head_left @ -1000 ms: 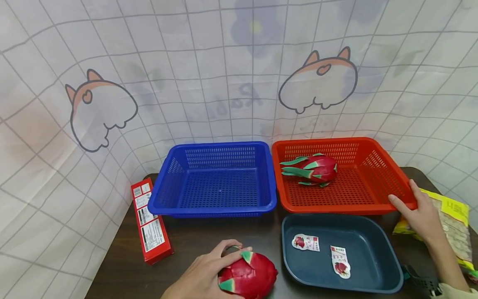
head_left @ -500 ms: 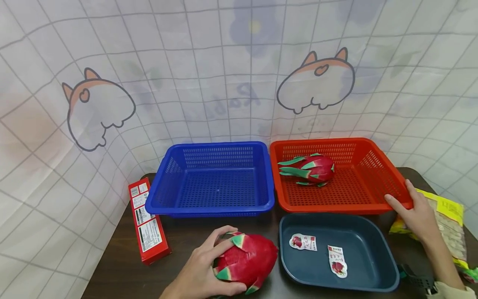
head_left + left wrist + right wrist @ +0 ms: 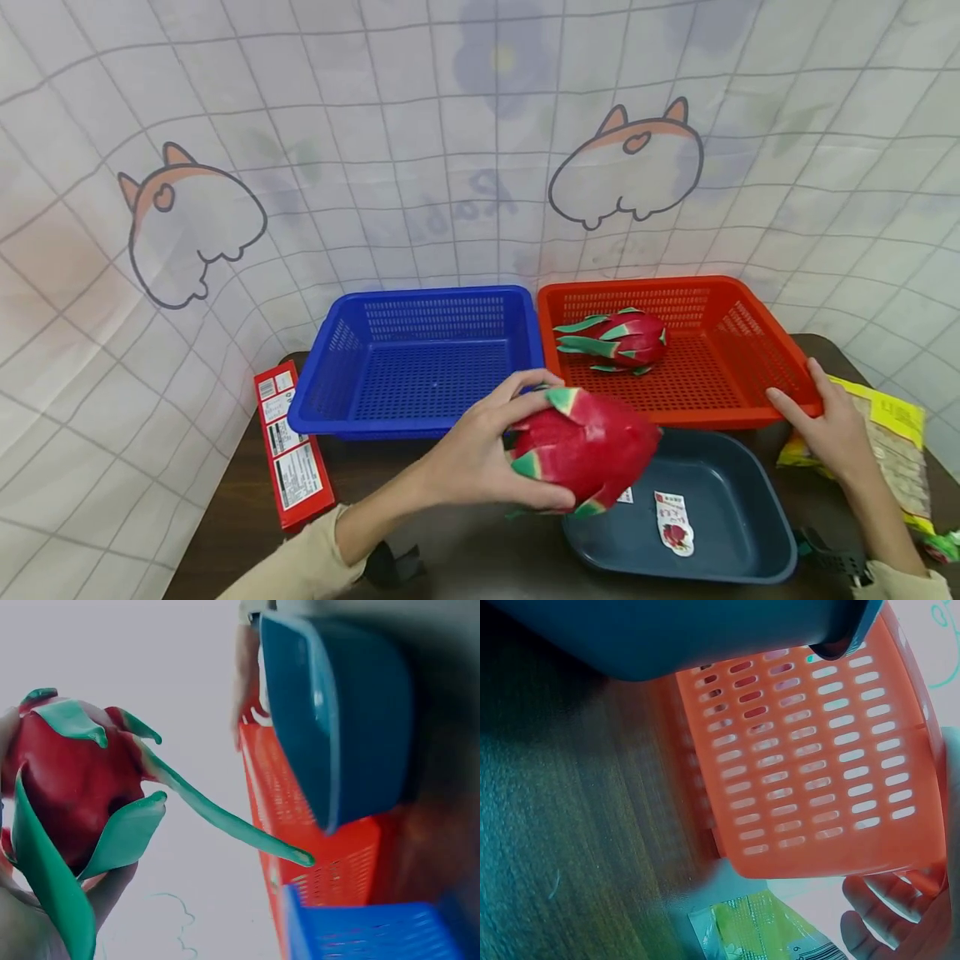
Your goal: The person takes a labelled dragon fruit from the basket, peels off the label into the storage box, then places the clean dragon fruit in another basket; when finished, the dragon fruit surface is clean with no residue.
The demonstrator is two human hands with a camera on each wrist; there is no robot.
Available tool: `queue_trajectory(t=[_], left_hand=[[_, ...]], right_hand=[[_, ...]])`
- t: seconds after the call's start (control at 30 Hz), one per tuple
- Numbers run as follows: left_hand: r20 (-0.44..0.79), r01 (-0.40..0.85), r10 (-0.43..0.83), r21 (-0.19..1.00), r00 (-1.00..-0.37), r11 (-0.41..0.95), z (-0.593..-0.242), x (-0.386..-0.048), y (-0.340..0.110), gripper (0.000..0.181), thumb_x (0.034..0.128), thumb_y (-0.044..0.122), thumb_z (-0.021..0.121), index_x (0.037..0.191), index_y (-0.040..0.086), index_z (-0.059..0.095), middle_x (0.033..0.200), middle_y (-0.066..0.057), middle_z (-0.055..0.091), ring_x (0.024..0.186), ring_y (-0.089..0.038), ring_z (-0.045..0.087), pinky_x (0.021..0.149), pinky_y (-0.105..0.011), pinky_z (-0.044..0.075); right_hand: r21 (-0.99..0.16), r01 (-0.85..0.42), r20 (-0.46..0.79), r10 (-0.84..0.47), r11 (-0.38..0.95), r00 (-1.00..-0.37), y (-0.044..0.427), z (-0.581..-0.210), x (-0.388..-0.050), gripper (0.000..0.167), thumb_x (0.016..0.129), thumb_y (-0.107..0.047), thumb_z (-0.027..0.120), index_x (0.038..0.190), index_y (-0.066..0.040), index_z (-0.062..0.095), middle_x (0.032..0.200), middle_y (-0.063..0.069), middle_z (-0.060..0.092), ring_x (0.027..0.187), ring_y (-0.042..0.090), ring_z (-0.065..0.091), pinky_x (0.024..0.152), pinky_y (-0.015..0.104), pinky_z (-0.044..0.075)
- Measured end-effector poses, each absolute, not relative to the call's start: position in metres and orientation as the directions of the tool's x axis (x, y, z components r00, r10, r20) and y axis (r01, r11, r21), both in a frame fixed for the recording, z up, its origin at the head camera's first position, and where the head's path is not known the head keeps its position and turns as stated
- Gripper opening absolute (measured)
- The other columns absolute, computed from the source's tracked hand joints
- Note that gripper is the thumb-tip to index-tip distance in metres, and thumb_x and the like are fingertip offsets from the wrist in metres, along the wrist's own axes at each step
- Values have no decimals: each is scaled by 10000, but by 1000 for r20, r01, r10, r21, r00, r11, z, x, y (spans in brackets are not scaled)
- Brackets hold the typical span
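Observation:
My left hand holds a dragon fruit in the air, fingers over its top and thumb below. It hangs above the table, in front of the baskets and over the left part of the dark blue tray. In the left wrist view the green-tipped scales of this dragon fruit stick out. My right hand grips the front right corner of the red basket, thumb on the rim and fingers outside. Inside that basket another dragon fruit lies on its side.
Left of the red basket stands a blue basket. A fruit-picture label lies in the tray; a second is mostly hidden behind the held fruit. A red box lies at the left, a yellow bag at the right.
My left hand has lifted the dragon fruit off the table and carried it up and to the right. The right hand has stayed at the red basket's corner.

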State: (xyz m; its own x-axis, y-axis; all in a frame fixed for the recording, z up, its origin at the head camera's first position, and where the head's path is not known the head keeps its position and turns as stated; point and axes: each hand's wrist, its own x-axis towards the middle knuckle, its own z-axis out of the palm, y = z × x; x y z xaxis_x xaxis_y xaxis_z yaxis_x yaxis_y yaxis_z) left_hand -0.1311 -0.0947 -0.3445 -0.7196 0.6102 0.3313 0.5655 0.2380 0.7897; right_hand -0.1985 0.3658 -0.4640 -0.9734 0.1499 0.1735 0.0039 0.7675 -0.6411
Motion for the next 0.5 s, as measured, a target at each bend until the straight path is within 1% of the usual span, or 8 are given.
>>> queue_trajectory(t=[0.07, 0.17, 0.23, 0.33, 0.4, 0.5], left_hand=[[334, 584, 618, 770, -712, 257, -334, -148, -79, 710, 720, 339, 844, 1350, 245, 529, 1412, 64, 400, 1239, -150, 481, 839, -206, 549], [347, 625, 629, 725, -696, 291, -325, -174, -54, 774, 710, 357, 847, 1386, 217, 498, 1389, 48, 419, 1216, -133, 486, 824, -179, 543], [343, 648, 645, 692, -683, 319, -324, -191, -37, 792, 715, 385, 837, 1401, 220, 479, 1372, 34, 425, 1185, -131, 503, 806, -157, 536], [312, 668, 664, 637, -680, 385, -326, -214, -13, 816, 719, 455, 814, 1419, 242, 454, 1363, 19, 424, 1150, -130, 518, 785, -126, 519], [283, 667, 670, 612, -686, 425, -327, -227, 0, 824, 721, 487, 800, 1427, 259, 442, 1364, 12, 421, 1140, -135, 522, 774, -120, 513], [233, 675, 697, 572, -679, 466, -330, -243, 22, 841, 719, 521, 786, 1438, 292, 415, 1382, 0, 406, 1136, -140, 520, 765, -118, 509]], right_hand=[[-643, 0, 176, 148, 766, -973, 367, -464, -198, 884, 929, -429, 565, 1560, -97, 44, 1384, 403, 315, 1098, 508, 364, 620, 228, 335], [-648, -7, 180, 144, 762, -973, 367, -464, -198, 883, 928, -427, 569, 1560, -92, 50, 1384, 401, 314, 1098, 505, 361, 599, 177, 332], [-647, -9, 185, 146, 762, -972, 368, -465, -198, 884, 927, -425, 571, 1559, -83, 57, 1381, 401, 314, 1097, 504, 360, 584, 143, 325], [-646, -11, 191, 148, 764, -970, 367, -465, -198, 885, 925, -424, 574, 1557, -74, 63, 1376, 399, 320, 1092, 502, 364, 570, 107, 324], [-648, -14, 193, 146, 762, -970, 367, -465, -198, 884, 926, -425, 574, 1558, -75, 63, 1373, 395, 328, 1088, 495, 372, 573, 99, 327], [-651, -15, 198, 150, 759, -969, 369, -464, -196, 879, 928, -420, 574, 1558, -76, 67, 1372, 392, 331, 1087, 491, 375, 575, 97, 332]])
